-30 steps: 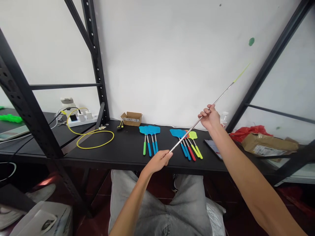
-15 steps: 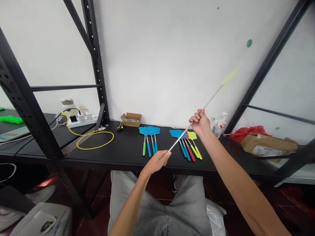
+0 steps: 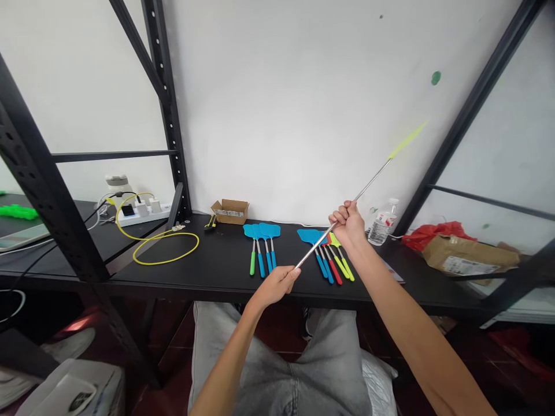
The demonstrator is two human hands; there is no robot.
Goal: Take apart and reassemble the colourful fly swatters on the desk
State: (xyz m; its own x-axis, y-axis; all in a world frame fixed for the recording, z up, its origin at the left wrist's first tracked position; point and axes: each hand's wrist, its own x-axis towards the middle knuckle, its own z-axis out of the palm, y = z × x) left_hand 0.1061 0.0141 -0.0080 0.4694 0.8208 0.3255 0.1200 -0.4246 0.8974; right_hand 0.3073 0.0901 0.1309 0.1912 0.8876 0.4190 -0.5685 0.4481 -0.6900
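A fly swatter with a long metal shaft and a yellow-green head slants up to the right in front of me, its head seen nearly edge-on. My left hand is closed around its lower end, hiding the handle. Higher on the shaft, my right hand has its fingers wrapped round the metal. Beyond my left hand lie several swatters with blue heads. Under the raised shaft is a second group with blue heads, a red handle and yellow-green handles, partly covered by my right hand.
The black table meets a white wall. A small cardboard box and a yellow cable are to the left. A water bottle, a red bag and a brown package stand right. Black metal posts frame the space.
My right hand has come down slightly, and the swatter's head has dipped a little with it. My left hand keeps its grip at the lower end.
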